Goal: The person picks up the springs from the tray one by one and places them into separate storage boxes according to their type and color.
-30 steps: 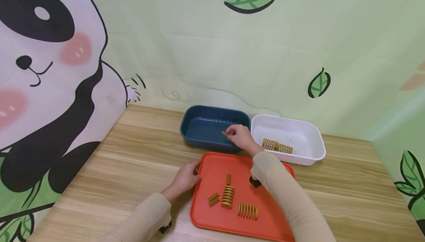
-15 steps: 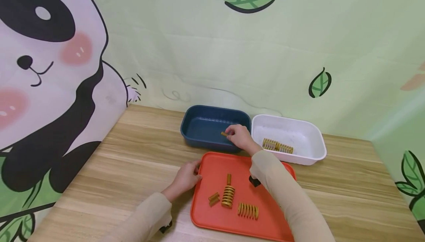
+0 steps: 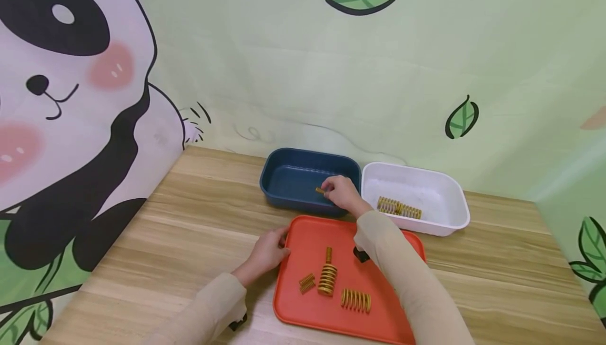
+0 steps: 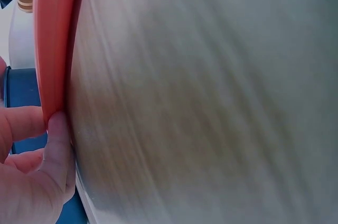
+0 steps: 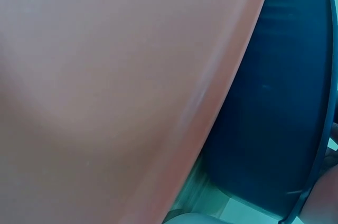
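Note:
My right hand [image 3: 342, 193] reaches over the near right side of the blue bin [image 3: 289, 174] and pinches a small gold coil spring [image 3: 320, 190] inside its rim. Only part of this hand [image 5: 323, 195] shows past the bin in the right wrist view. At the red tray [image 3: 303, 234], my left hand [image 3: 267, 253] grips the left rim; the left wrist view has thumb and finger pinching that rim [image 4: 53, 49]. On the tray lie a large spring [image 3: 327, 280] with a thin spring [image 3: 329, 254] at its far end, another large spring [image 3: 356, 300], and small springs [image 3: 307, 283].
The white bin [image 3: 440, 198] stands against the blue bin's right side, with large springs [image 3: 400, 208] along its near wall. Both bins sit behind the tray on the wooden table [image 3: 203, 213]. A printed cloth backdrop [image 3: 265, 71] rises directly behind them.
Both hands keep their places, the right one still pinching the spring in the blue bin. The whole head view has shifted very slightly.

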`<state>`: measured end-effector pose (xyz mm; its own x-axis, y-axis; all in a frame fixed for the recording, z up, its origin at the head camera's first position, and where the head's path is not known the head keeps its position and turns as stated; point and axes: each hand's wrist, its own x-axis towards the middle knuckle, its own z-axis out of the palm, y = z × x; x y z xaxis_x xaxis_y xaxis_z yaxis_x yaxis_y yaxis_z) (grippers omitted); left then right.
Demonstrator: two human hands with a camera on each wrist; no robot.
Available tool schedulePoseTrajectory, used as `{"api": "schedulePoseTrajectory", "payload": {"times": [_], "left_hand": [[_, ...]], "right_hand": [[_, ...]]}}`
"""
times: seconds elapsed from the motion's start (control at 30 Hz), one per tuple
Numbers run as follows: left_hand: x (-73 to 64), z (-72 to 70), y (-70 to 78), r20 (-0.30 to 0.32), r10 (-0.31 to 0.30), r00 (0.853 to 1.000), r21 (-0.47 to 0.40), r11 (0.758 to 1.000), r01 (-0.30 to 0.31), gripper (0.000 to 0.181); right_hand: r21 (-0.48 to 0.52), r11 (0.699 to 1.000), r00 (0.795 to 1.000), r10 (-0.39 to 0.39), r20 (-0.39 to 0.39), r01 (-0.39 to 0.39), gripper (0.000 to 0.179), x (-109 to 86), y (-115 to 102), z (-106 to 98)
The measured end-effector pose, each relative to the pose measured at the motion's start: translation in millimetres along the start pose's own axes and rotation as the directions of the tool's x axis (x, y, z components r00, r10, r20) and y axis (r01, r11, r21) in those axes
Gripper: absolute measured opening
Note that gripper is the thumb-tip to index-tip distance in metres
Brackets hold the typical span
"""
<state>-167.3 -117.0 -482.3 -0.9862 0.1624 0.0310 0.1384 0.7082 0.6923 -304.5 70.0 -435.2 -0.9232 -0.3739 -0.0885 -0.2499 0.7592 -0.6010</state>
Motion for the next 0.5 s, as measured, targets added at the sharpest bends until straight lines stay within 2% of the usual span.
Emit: {"api": "schedulePoseTrajectory", "payload": {"times": [0.27,0.5], "left_hand": [[0.0,-0.2,0.3,-0.009,0.016,1.0,-0.002,1.0,-0.016,0.05],[-0.3,-0.3,0.9,-0.003,0.005,1.0,-0.011,1.0,-0.005,0.05]], "right_hand": [[-0.017,1.0,1.0,0.003,0.023,-0.002,0.015,1.5,-1.2,0.0],[-0.036,0.999,0.999,0.006,0.052,-0.004,0.015,5.5,1.3,2.1]]}}
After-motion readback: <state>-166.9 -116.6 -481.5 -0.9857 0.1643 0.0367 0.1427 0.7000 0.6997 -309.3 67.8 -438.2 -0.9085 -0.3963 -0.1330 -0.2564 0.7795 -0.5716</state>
